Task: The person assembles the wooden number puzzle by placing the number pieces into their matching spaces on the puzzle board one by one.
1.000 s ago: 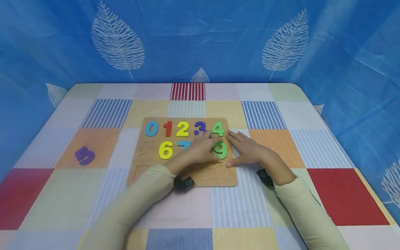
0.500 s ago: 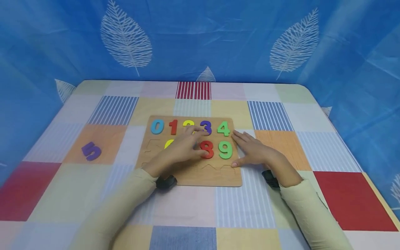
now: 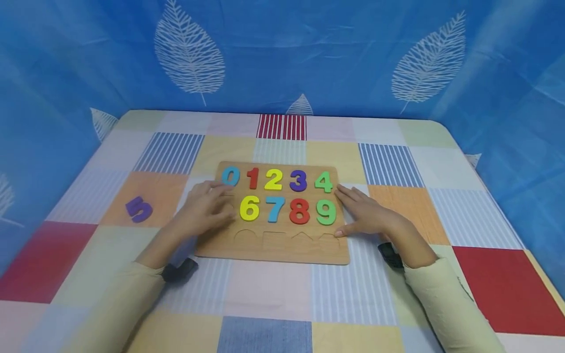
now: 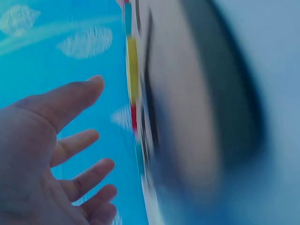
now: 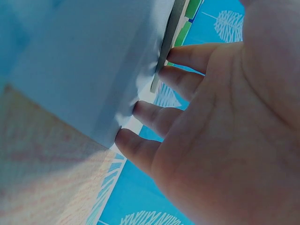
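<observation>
A wooden number puzzle board (image 3: pixel 282 250) lies on the table with its upper two rows of number pieces showing. My left hand (image 3: pixel 200 208) hovers over the board's left edge, fingers spread and loosely bent, holding nothing; the left wrist view shows the same spread fingers (image 4: pixel 84 96). It hides the left end of the second row, beside the yellow 6 (image 3: pixel 249 208). My right hand (image 3: pixel 368 211) rests at the board's right edge, its fingertips near the green 4 (image 3: pixel 323 182) and its thumb on the lower right part. Off to the left lies a loose purple 5 (image 3: pixel 139 209).
A patchwork-patterned cloth (image 3: pixel 265 289) covers the table. Blue curtains (image 3: pixel 309 54) with white leaf prints stand along the back and both sides. Outlined slots (image 3: pixel 282 239) run along the board's lower row.
My left hand has swept leftward across the board from the 8 to its left edge, uncovering the 7 and 8. My right hand keeps its place at the right edge. The view has shifted slightly.
</observation>
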Motion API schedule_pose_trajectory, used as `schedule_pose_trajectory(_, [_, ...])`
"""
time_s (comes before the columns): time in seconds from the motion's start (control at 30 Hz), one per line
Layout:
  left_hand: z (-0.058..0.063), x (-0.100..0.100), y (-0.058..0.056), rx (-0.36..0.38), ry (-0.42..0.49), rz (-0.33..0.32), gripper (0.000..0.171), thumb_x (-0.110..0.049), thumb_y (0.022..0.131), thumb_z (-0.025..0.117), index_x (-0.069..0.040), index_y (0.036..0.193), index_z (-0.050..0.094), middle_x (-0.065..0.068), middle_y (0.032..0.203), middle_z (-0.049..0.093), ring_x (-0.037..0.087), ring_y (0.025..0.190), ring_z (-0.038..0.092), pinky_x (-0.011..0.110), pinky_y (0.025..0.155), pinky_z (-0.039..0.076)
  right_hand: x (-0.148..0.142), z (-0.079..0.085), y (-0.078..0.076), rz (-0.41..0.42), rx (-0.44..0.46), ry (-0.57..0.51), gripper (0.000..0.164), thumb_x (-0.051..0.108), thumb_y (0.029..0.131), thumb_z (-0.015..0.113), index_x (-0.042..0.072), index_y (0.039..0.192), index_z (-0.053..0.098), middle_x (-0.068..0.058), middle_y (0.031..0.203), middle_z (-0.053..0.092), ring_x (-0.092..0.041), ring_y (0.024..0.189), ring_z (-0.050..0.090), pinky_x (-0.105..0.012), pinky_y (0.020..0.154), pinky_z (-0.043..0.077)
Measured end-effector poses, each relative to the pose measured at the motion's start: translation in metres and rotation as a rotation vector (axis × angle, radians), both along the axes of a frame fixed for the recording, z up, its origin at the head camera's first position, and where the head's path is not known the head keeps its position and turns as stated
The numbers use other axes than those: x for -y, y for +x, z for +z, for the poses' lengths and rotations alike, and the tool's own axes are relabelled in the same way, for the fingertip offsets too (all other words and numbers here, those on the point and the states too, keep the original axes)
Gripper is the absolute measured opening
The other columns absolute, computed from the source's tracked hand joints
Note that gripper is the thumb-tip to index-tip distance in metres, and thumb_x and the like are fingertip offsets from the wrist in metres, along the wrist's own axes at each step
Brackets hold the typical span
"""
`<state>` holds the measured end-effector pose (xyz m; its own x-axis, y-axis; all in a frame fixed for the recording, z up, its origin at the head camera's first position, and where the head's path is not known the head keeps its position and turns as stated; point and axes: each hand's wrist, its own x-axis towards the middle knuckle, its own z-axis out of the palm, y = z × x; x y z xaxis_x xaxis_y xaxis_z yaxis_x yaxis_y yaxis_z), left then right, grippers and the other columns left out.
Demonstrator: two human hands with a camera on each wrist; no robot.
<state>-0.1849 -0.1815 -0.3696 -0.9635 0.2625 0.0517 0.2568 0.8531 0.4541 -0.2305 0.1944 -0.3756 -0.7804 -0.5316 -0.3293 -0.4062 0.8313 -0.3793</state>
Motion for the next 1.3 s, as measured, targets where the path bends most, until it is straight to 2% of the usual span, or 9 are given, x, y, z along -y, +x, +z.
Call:
schedule_pose_trajectory(0.17, [0.006,0.054,0.007,-0.072,-0.043,0.056,0.057,-0.019,0.08,0.069,0.002,0.128,0.046,0.027,0.129,0.043,0.044,0.121,0.034,0.06,0.097,0.03,-0.003,0.001,0.001,-0.002,-0.009,-0.01,0.108,0.059,0.07,0.066,0.003,0.146,0.012,-0.015,0.153,0.004,-0.045,0.137,0.0,-0.061,0.108,0.008])
schedule_pose_trajectory(0.27, [0.007,0.086,0.009,-0.11,-0.035,0.049,0.054,-0.014,0.079,0.069,0.01,0.123,0.048,0.03,0.115,0.052,0.044,0.105,0.046,0.056,0.086,0.039,-0.004,0.003,0.002,-0.005,-0.008,-0.015,0.108,0.057,0.07,0.067,0.002,0.145,0.013,-0.015,0.153,0.004,-0.045,0.137,0.0,-0.061,0.108,0.008])
schedule_pose_trajectory(0.4, [0.007,0.118,0.011,-0.068,-0.031,0.068,0.062,-0.019,0.076,0.073,0.011,0.124,0.047,0.034,0.115,0.047,0.049,0.103,0.044,0.06,0.082,0.037,-0.007,0.003,0.003,-0.011,-0.014,-0.01,0.108,0.056,0.07,0.067,0.002,0.146,0.012,-0.015,0.153,0.004,-0.045,0.137,0.0,-0.06,0.108,0.008])
schedule_pose_trajectory(0.5, [0.006,0.135,0.013,-0.039,-0.095,0.076,0.069,-0.023,0.073,0.074,0.012,0.125,0.045,0.037,0.125,0.039,0.055,0.114,0.032,0.067,0.09,0.026,-0.007,0.003,0.002,-0.007,-0.015,-0.013,0.108,0.057,0.07,0.067,0.002,0.145,0.012,-0.016,0.153,0.004,-0.045,0.137,0.001,-0.061,0.108,0.008])
schedule_pose_trajectory(0.63, [0.003,0.15,0.014,-0.018,-0.172,0.06,0.07,-0.022,0.073,0.075,0.017,0.122,0.044,0.04,0.118,0.046,0.053,0.105,0.044,0.062,0.085,0.037,-0.006,0.003,0.003,-0.005,-0.008,-0.014,0.108,0.057,0.071,0.067,0.002,0.145,0.012,-0.016,0.153,0.004,-0.046,0.136,0.0,-0.061,0.108,0.008])
schedule_pose_trajectory(0.77, [0.001,0.151,0.015,0.023,-0.118,0.037,0.069,-0.015,0.074,0.074,0.019,0.124,0.038,0.042,0.116,0.046,0.052,0.101,0.049,0.06,0.082,0.042,-0.006,0.002,0.003,-0.004,-0.012,-0.011,0.108,0.055,0.071,0.068,0.002,0.145,0.012,-0.016,0.153,0.005,-0.045,0.137,0.001,-0.061,0.108,0.009])
schedule_pose_trajectory(0.97, [0.005,0.132,0.014,-0.08,-0.016,-0.065,0.073,-0.009,0.069,0.077,0.017,0.126,0.038,0.038,0.109,0.053,0.051,0.097,0.053,0.059,0.082,0.043,-0.005,0.001,0.003,0.003,-0.018,-0.011,0.108,0.056,0.071,0.067,0.002,0.145,0.012,-0.017,0.153,0.005,-0.046,0.136,0.002,-0.061,0.108,0.01])
schedule_pose_trajectory(1.1, [0.01,0.11,0.01,-0.032,0.004,-0.096,0.073,-0.014,0.073,0.075,0.01,0.131,0.038,0.03,0.116,0.053,0.045,0.106,0.052,0.058,0.089,0.041,-0.004,0.001,0.003,0.007,-0.019,-0.013,0.107,0.057,0.071,0.066,0.002,0.145,0.012,-0.016,0.153,0.005,-0.045,0.137,0.002,-0.061,0.108,0.01])
schedule_pose_trajectory(1.3, [0.017,0.083,0.001,0.097,-0.079,-0.085,0.076,-0.024,0.078,0.071,0.001,0.139,0.032,0.024,0.136,0.041,0.04,0.127,0.036,0.056,0.104,0.029,0.0,0.002,0.003,0.024,-0.027,-0.022,0.106,0.057,0.072,0.065,0.001,0.145,0.013,-0.017,0.153,0.006,-0.046,0.136,0.002,-0.061,0.108,0.01])
